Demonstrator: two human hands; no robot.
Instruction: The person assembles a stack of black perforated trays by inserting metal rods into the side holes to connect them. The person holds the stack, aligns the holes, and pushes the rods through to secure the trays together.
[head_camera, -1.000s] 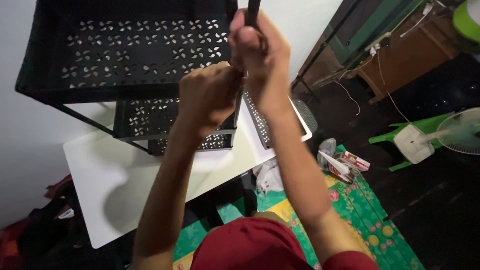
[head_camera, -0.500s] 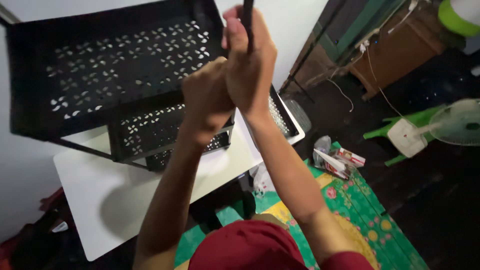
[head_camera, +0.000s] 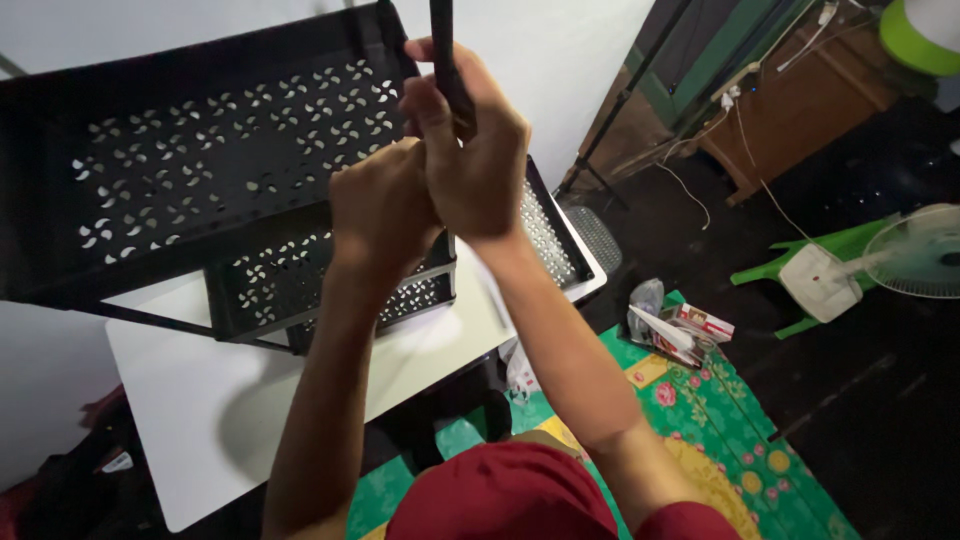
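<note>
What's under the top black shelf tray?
Under the top tray sit two lower perforated trays on the white table. The left hand and right hand cover the near corner.

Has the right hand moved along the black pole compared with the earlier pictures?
Cannot tell. The right hand grips the black pole as before; it sits further left in the picture, but so does the white table, so the camera turned.

A thin black metal pole is standing nearly upright at the corner of a black tiered rack of perforated metal trays. The rack is sitting on a white table, its top tray tilting towards the camera, two smaller-looking trays showing below it.
</note>
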